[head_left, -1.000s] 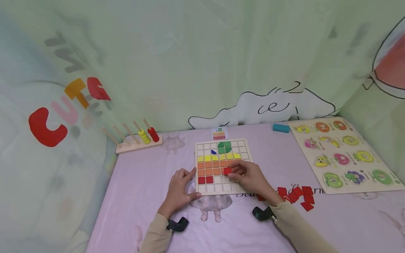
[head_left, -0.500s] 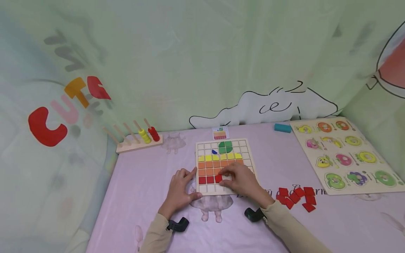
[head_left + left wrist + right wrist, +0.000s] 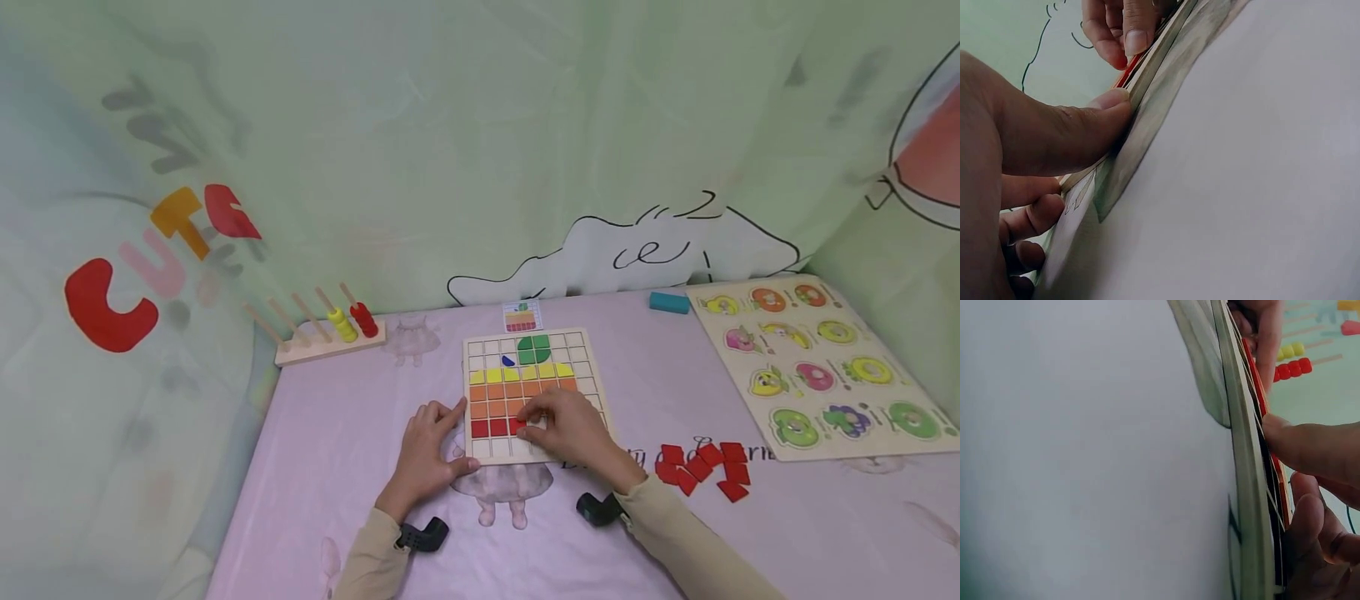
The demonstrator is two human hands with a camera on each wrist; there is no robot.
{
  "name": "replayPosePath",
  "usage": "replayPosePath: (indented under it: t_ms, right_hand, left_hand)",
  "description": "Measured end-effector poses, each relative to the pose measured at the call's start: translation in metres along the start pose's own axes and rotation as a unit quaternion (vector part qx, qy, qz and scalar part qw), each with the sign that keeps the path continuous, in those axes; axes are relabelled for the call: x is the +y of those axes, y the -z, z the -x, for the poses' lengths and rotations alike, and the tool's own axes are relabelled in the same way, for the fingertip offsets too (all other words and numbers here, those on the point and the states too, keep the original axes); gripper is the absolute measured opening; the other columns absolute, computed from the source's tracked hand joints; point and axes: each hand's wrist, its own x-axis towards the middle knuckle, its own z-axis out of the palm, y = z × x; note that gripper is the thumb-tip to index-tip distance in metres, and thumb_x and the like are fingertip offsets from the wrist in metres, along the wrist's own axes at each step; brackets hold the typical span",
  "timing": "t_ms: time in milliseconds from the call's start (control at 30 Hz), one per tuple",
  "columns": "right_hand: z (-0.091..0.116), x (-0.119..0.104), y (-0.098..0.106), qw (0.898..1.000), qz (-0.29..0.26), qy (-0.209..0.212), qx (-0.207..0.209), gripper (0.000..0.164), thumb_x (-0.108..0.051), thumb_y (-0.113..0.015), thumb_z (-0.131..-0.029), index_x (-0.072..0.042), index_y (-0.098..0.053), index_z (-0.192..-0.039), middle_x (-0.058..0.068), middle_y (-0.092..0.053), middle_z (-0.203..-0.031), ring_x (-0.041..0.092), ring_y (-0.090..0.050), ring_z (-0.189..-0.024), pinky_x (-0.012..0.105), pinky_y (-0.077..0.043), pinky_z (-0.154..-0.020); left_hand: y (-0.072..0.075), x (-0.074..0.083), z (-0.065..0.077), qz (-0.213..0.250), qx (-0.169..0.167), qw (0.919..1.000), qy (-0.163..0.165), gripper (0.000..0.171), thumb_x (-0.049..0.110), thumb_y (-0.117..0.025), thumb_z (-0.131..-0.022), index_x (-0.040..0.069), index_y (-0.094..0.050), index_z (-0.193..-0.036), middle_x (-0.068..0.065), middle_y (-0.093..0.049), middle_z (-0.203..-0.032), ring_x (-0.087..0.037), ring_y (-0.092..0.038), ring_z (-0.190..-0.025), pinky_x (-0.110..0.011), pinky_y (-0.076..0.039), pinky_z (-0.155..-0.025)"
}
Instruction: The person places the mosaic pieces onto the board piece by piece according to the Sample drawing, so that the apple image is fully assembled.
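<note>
Pinching red tile [image 3: 514, 427] now with right hand [image 3: 567, 427], seemingly to seat it square; bracing board [image 3: 480, 448] with spread left hand [image 3: 423, 455], likely against sliding.

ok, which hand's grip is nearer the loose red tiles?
Right. The right grip is over the board, left of the loose red tiles; the left grip is at the board's near-left corner, across the board from them.

Head cam's looking forward and down from above, taking in most of the tabletop [image 3: 315, 450] plus the backdrop [image 3: 480, 150]. The wrist cams are sitting low, tilted and super close, left one facing rightward, right one leftward, both catching the grid board [image 3: 577, 354] edge-on with both hands' fingers [image 3: 1041, 217].
</note>
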Motion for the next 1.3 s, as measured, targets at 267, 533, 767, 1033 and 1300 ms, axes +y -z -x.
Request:
replayPosePath:
  t_ms: [267,533,767,1033,1300]
  right_hand:
    - [0.019,0.019,0.041,0.999,-0.028,0.017,-0.022,0.037,-0.023,-0.092,-0.081,-0.009,-0.081,-0.113,-0.005,-0.066,-0.086,0.013,-0.054,-0.076,0.024,-0.046,-0.065]
    - [0.071,0.082,0.116,0.996,0.055,-0.051,-0.039,0.051,-0.031,-0.093,-0.079,-0.009,-0.077,-0.122,0.004,-0.074,-0.111,0.017,-0.058,-0.090,0.024,-0.049,-0.069]
    - [0.098,0.115,0.127,0.994,0.061,-0.064,-0.064,0.043,-0.034,-0.094,-0.077,-0.014,-0.078,-0.112,-0.003,-0.072,-0.102,0.013,-0.056,-0.086,0.023,-0.050,-0.068]
    - [0.096,0.110,0.122,0.994,0.052,-0.066,-0.074,0.028,-0.023,-0.091,-0.082,-0.016,-0.071,-0.100,-0.006,-0.060,-0.082,0.011,-0.052,-0.076,0.023,-0.046,-0.062]
    - [0.081,0.105,0.114,0.996,-0.086,-0.035,-0.010,0.029,-0.019,-0.078,-0.096,-0.011,-0.068,-0.122,0.001,-0.064,-0.089,0.014,-0.061,-0.075,0.024,-0.052,-0.066]
  left_hand:
    - [0.000,-0.001,0.001,0.004,0.001,1.0000,-0.002,0.093,0.039,-0.089,-0.071,0.014,-0.057,-0.155,0.000,-0.054,-0.106,-0.015,-0.043,-0.097,-0.035,-0.035,-0.086]
    - [-0.001,0.002,0.004,0.007,0.010,0.9999,-0.006,0.093,0.036,-0.091,-0.070,0.012,-0.058,-0.153,-0.001,-0.055,-0.108,-0.015,-0.044,-0.098,-0.037,-0.037,-0.087]
    - [0.000,0.003,0.003,0.002,-0.001,1.0000,-0.002,0.092,0.038,-0.088,-0.072,0.013,-0.057,-0.154,-0.001,-0.055,-0.108,-0.015,-0.043,-0.098,-0.036,-0.036,-0.086]
    - [0.000,0.003,0.004,0.016,0.005,0.9998,-0.010,0.092,0.036,-0.089,-0.071,0.011,-0.057,-0.154,-0.002,-0.055,-0.108,-0.016,-0.043,-0.097,-0.037,-0.036,-0.086]
    - [-0.001,0.002,0.003,0.009,0.008,0.9999,-0.012,0.093,0.035,-0.089,-0.071,0.012,-0.057,-0.154,-0.001,-0.055,-0.108,-0.015,-0.042,-0.097,-0.036,-0.036,-0.087]
